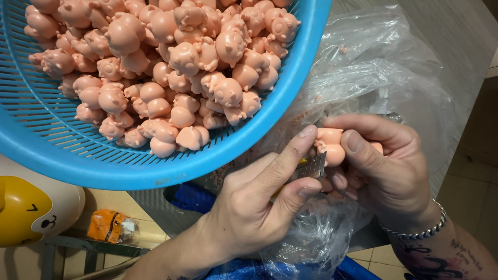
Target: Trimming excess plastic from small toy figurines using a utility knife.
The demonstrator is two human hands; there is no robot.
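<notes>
My right hand (386,166) pinches a small pink plastic pig figure (332,146) between thumb and fingers. My left hand (259,199) grips a thin metal blade (311,167) whose edge touches the underside of the figure. Both hands hover over a clear plastic bag (373,67). A blue slotted basket (155,166) at upper left holds a heap of several pink pig figures (171,67) like the one in my hand.
A yellow and cream rounded toy-like object (31,207) sits at lower left, with an orange wrapped packet (106,225) beside it on a tiled floor. Blue material (249,272) lies under the bag. A silver bracelet (420,231) circles my right wrist.
</notes>
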